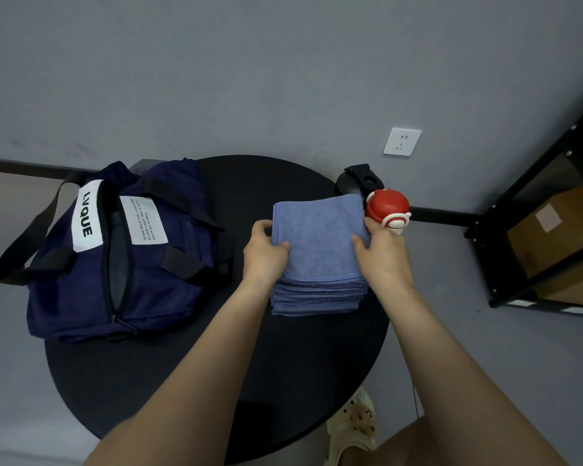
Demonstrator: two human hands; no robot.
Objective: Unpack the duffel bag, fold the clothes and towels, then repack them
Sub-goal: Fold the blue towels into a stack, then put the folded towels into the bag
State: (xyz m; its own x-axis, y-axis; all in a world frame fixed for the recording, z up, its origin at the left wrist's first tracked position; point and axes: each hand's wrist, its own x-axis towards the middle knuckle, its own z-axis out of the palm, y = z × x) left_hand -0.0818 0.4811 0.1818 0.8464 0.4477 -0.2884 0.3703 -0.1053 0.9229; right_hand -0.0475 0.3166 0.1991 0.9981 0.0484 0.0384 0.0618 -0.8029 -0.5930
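Head view: left hand (266, 251) and right hand (381, 252) are gripping the towel stack (318, 253) by its sides, right of the bag (115, 250) on the table (216, 364). Best squeezing evenly, lifting level, so layers aren't sliding.

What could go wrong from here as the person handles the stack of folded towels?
1. The left hand and right hand grip only the sides of the tall towel stack; if lifted, lower layers may slip out or unfold.
2. The red bottle stands right beside the right hand and could be knocked off the table.
3. The bag has a narrow zipper opening; the stack may catch going in.
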